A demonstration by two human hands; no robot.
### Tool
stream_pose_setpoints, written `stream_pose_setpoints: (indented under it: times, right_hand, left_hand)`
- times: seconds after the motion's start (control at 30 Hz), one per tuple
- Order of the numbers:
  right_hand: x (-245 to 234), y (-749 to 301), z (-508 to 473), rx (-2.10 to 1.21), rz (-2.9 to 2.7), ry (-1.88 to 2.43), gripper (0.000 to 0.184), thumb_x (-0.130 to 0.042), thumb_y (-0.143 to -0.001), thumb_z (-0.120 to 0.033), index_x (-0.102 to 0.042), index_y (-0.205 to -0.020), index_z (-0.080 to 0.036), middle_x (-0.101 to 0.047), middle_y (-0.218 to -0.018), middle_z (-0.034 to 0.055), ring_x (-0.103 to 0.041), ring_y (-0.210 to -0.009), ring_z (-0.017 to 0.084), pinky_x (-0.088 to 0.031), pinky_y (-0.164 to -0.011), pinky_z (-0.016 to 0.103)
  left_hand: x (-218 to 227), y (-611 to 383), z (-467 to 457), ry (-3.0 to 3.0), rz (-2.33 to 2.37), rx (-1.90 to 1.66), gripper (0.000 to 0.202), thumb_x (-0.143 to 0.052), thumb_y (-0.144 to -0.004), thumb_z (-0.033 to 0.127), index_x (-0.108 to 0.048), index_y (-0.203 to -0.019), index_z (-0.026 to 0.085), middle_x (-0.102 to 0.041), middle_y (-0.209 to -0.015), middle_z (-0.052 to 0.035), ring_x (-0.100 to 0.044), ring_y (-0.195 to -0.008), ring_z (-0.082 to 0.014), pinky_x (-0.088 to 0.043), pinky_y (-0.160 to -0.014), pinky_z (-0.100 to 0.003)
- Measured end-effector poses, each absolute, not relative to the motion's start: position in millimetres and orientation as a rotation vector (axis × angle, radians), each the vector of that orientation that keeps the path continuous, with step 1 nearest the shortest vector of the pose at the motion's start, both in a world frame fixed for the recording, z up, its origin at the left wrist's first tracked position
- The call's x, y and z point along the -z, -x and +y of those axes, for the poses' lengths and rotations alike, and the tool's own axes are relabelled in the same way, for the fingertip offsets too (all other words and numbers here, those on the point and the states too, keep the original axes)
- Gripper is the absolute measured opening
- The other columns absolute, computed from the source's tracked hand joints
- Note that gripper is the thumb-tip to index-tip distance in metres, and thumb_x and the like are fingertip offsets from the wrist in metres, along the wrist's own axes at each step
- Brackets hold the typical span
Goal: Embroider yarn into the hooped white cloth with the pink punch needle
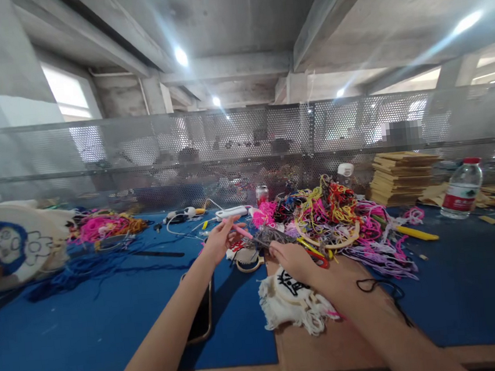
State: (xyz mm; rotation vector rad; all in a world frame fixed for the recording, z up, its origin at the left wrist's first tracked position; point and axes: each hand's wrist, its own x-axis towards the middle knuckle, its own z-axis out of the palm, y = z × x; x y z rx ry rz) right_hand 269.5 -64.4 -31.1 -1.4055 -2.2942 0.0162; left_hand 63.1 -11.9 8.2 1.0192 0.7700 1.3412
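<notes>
Left-hand grip (220,240) pinches a slim pink rod-shaped tool (243,232), which loose dark-grey yarn (275,235) at four o'clock could snag; right-hand grip (295,259): cannot tell.

a red-capped water bottle (461,191) is stood upright on the blue tabletop (242,332) at right, near stacked tan boards (404,177). a phone (201,320) is laid flat left of center; farther back, a white power strip (233,212) and a can (262,194) are set. the far side is closed off by a perforated metal screen (242,130), and the concrete ceiling (235,20) is lit by lamps (181,56).
</notes>
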Motion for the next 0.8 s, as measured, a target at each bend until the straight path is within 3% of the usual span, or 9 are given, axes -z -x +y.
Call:
stream_pose_setpoints:
  times: [0.07,0.17,0.33,0.47,0.67,0.8]
  right_hand:
    - [32,-269,-64,-0.063,-2.277,1.377,0.024,-0.029,-0.09,-0.027,-0.051,-0.084,-0.019,-0.059,-0.069,0.0027,-0.051,-0.06,0.014,-0.023,-0.054,0.024]
    - [32,-266,-63,-0.361,-2.153,1.23,0.025,-0.029,-0.089,-0.03,-0.048,-0.077,-0.019,-0.055,-0.064,0.0007,-0.049,-0.058,0.013,-0.027,-0.055,0.023]
    - [30,-256,-65,-1.13,-1.748,0.877,0.03,-0.035,-0.085,-0.046,-0.043,-0.074,-0.019,-0.044,-0.052,-0.0046,-0.041,-0.045,0.01,-0.033,-0.049,0.023]
    - [26,-248,-73,-1.508,-1.568,0.663,0.034,-0.046,-0.08,-0.051,-0.045,-0.088,-0.019,-0.045,-0.049,-0.0067,-0.042,-0.043,0.009,-0.035,-0.048,0.023]
    - [21,-245,-84,-1.761,-1.354,0.498,0.034,-0.057,-0.077,-0.043,-0.045,-0.1,-0.02,-0.047,-0.05,-0.0074,-0.046,-0.046,0.009,-0.039,-0.049,0.022]
    - [22,-247,-83,-1.784,-1.377,0.525,0.031,-0.055,-0.078,-0.043,-0.048,-0.096,-0.019,-0.051,-0.053,-0.0059,-0.05,-0.047,0.009,-0.039,-0.048,0.021]
  left_hand:
    - [-10,-70,-19,-1.068,0.688,-1.234,0.031,-0.055,-0.08,0.027,-0.06,-0.108,0.015,-0.068,-0.091,-0.0129,-0.066,-0.076,-0.0208,-0.053,-0.066,-0.029]
    - [-12,-81,-31,-1.135,0.621,-1.109,0.036,-0.054,-0.08,0.028,-0.057,-0.115,0.02,-0.068,-0.091,-0.012,-0.063,-0.09,-0.0235,-0.051,-0.073,-0.031]
    - [-9,-91,-42,-1.233,0.571,-0.933,0.031,-0.054,-0.08,0.03,-0.063,-0.106,0.016,-0.067,-0.095,-0.0129,-0.064,-0.087,-0.0236,-0.05,-0.076,-0.032]
    - [-10,-91,-44,-1.168,0.562,-0.928,0.026,-0.054,-0.079,0.029,-0.065,-0.099,0.016,-0.068,-0.094,-0.0128,-0.062,-0.091,-0.0241,-0.049,-0.075,-0.031]
    - [-10,-89,-45,-1.183,0.553,-0.867,0.025,-0.053,-0.08,0.03,-0.065,-0.097,0.017,-0.068,-0.093,-0.0131,-0.062,-0.092,-0.0239,-0.049,-0.076,-0.032]
    - [-12,-91,-47,-1.295,0.52,-0.87,0.03,-0.052,-0.08,0.032,-0.065,-0.098,0.012,-0.066,-0.098,-0.0154,-0.061,-0.092,-0.0257,-0.048,-0.077,-0.032]
